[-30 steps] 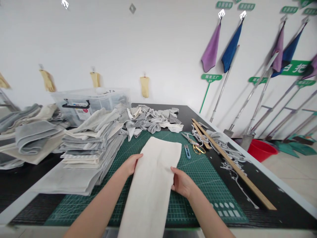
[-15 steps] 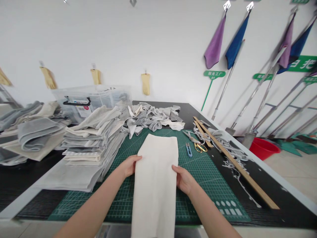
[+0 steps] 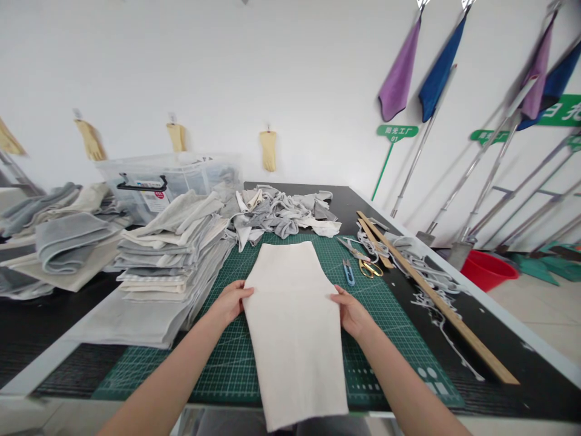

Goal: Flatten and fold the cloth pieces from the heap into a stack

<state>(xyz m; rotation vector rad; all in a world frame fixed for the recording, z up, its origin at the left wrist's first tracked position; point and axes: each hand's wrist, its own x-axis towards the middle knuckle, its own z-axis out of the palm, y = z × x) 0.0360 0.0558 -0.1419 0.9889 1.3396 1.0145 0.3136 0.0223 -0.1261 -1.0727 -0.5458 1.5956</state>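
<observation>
A cream-white cloth piece (image 3: 295,327) is held out above the green cutting mat (image 3: 385,327), narrower at its far end, its near end hanging over the table's front edge. My left hand (image 3: 232,301) pinches its left edge between thumb and fingers. On the opposite edge, my right hand (image 3: 350,310) grips the cloth the same way. Blue thread snips (image 3: 348,272) lie on the mat beyond my right hand. Near them are gold-handled scissors (image 3: 370,268) and another pair of scissors (image 3: 353,249).
Stacked grey cloths (image 3: 158,266) stand left of the mat, with a clear plastic box (image 3: 181,181) behind. Crumpled scraps (image 3: 285,212) lie at the far edge. A long wooden strip (image 3: 440,303) and white cords (image 3: 426,275) lie right; a red bucket (image 3: 488,269) stands beyond.
The cloth looks wider between my hands, which have moved apart. Its near end now shows fully, where before it ran out of the picture.
</observation>
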